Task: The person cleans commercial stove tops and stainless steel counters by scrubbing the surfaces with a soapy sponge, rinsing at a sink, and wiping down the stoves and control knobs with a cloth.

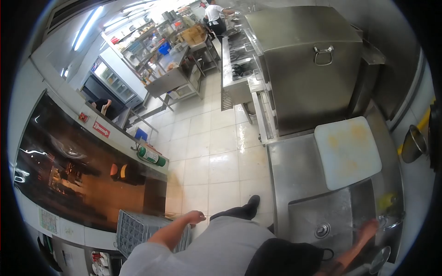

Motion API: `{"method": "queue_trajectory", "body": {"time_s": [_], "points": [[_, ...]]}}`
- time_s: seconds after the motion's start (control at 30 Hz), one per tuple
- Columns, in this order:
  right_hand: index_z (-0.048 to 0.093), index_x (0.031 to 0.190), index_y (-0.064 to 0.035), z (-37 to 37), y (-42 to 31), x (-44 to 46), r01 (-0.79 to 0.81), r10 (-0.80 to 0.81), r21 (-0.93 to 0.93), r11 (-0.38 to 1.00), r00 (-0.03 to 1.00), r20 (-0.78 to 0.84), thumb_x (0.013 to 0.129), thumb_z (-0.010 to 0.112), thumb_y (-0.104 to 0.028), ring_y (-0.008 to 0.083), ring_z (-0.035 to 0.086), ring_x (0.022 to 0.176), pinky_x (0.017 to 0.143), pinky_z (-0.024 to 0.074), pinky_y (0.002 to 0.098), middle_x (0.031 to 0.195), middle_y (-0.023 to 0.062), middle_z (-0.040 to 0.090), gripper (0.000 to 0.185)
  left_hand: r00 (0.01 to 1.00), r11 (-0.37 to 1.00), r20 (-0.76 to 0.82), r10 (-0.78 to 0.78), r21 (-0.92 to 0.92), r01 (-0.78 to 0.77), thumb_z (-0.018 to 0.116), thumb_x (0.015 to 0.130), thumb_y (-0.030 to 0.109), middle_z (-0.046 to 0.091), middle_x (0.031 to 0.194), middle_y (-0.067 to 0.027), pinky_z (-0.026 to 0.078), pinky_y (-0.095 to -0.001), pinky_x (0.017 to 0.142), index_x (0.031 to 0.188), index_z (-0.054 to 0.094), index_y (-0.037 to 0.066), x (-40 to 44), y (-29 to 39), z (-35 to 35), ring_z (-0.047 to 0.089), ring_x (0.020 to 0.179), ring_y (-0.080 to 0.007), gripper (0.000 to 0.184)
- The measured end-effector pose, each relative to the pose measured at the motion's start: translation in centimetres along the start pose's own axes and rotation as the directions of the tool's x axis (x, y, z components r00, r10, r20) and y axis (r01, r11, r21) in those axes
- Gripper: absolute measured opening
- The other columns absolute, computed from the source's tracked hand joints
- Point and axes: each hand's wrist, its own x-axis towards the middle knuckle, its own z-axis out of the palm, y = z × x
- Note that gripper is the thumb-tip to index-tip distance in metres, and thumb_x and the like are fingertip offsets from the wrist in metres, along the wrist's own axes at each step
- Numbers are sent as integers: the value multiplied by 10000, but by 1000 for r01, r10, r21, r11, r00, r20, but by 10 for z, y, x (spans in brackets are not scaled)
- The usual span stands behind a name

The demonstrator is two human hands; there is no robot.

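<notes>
My left hand (197, 217) hangs at my side above the tiled floor, fingers curled in, and nothing shows in it. Over the right side of the steel sink (305, 218), my right hand (369, 227) reaches beside the metal tap (392, 221). Its fingers are blurred, so I cannot make out whether they touch the tap. Just beyond that hand is a blurry yellow-green thing (387, 201), perhaps a sponge. A round, clear or metal rim (380, 260) sits near my right forearm. The basin holds no visible dishes around its drain (322, 230).
A stained white cutting board (348, 152) lies by the sink, before a large steel dishwasher-like machine (313, 69). Grey crates (133, 230) stand left of me. A green extinguisher (151, 156) is by the wall. One person (215, 18) stands at the far counter, another (101, 105) farther left.
</notes>
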Motion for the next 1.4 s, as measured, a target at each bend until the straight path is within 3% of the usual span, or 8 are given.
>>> {"method": "queue_trajectory", "body": {"time_s": [0.07,0.43,0.6,0.63,0.67,0.77,1.0,1.4], "points": [[621,1165,-34,-9,6,19,51,-56,-41,998,989,-134,875,580,-169,355,659,876,784,542,425,1049,155,681,323,960,961,-128,250,157,-229,546,933,478,691,1146,-201,492,-425,951,1167,697,63,47,-41,8,637,1095,-369,500],[631,1120,-45,-102,25,147,93,-88,10,996,968,-235,936,573,-273,301,643,981,824,547,397,1098,130,669,299,985,999,-170,29,-39,-37,539,922,474,682,1185,-192,478,-423,985,1169,690,39,14,-5,-8,620,1136,-368,522],[636,1100,-50,-148,33,169,75,-82,389,918,997,2,964,569,-320,276,636,1028,843,549,384,1121,119,664,309,998,993,18,-63,-101,65,539,912,492,677,1196,-198,470,-432,998,1184,688,50,-3,11,4,615,1154,-364,540],[637,1096,-51,-191,64,228,-274,-227,733,623,833,505,969,569,-330,271,634,1038,846,549,382,1125,116,663,313,1000,997,7,-27,-72,28,541,911,489,675,1198,-202,470,-432,998,1180,689,50,10,4,12,612,1155,-368,536],[638,1090,-51,-148,39,144,90,-88,330,940,996,-19,966,570,-328,274,635,1034,844,549,384,1120,119,663,311,1000,999,-3,8,-45,-8,544,910,486,672,1200,-206,469,-431,998,1176,689,49,26,-5,21,610,1157,-372,532],[643,1072,-48,-81,18,32,72,-72,-3,997,990,-125,956,574,-321,283,637,1023,839,548,392,1104,126,665,305,994,994,20,112,-9,-111,552,907,487,679,1181,-207,475,-430,990,1160,691,39,67,-11,13,614,1143,-378,533],[652,1031,-42,163,-46,-183,196,-59,-335,922,924,377,933,584,-307,303,643,998,826,547,409,1065,142,668,291,913,885,-341,225,-321,-337,558,925,428,694,1127,-207,505,-431,942,1120,698,26,128,-28,-48,640,1080,-381,468],[669,960,-31,548,-160,-397,744,219,-303,596,212,952,894,600,-282,339,652,954,804,543,440,1000,170,674,269,968,872,-200,-150,-488,34,504,945,384,698,1064,-224,503,-462,921,1031,709,-2,171,-283,17,645,1063,-384,446]]}}
